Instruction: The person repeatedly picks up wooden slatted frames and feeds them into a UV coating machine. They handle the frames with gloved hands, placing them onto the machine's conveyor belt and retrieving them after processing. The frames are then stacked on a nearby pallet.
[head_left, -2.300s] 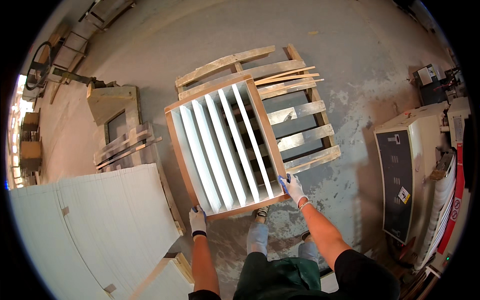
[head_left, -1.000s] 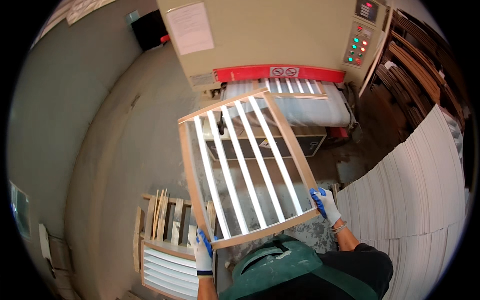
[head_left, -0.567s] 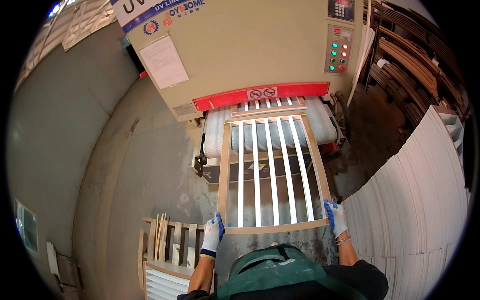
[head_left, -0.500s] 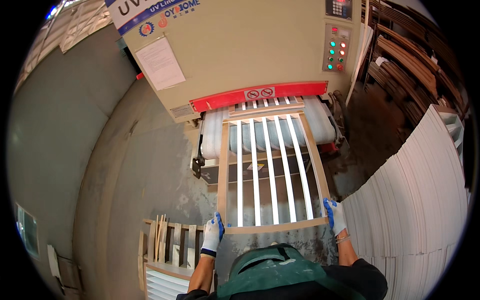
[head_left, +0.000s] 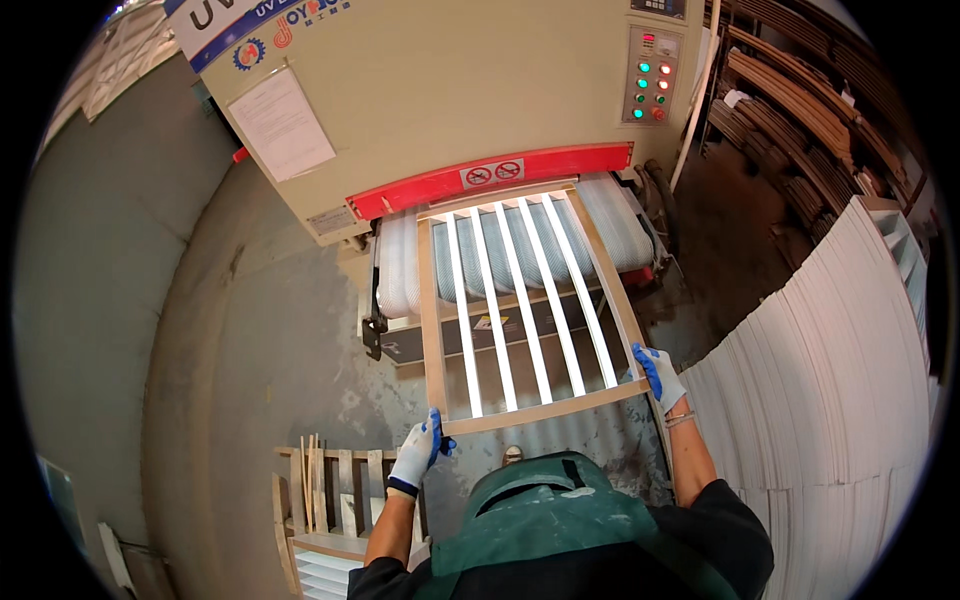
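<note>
A slatted panel (head_left: 545, 411), with a tan border and several white slats, is held between my two hands. My left hand (head_left: 417, 452), in a white glove with blue fingers, is closed on its near left corner. The matching gloved right hand (head_left: 660, 377) grips the right side near the other near corner, which sits a little higher. The panel's far end lies over the pale conveyor belt (head_left: 398, 270) of a large beige machine (head_left: 430, 90), close under its red bar (head_left: 400, 187). Its near end is held off the belt, above the floor.
Tall stacks of white boards (head_left: 800, 370) stand close on my right. A wooden pallet (head_left: 345, 490) with white slatted pieces is at lower left. Lit buttons show on the control panel (head_left: 652, 75). Brown strips (head_left: 790, 90) fill racks at far right.
My hands and the panel have moved forward toward the machine, and the right corner has risen. Another slatted panel under the red bar has gone from sight. The view has shifted slightly.
</note>
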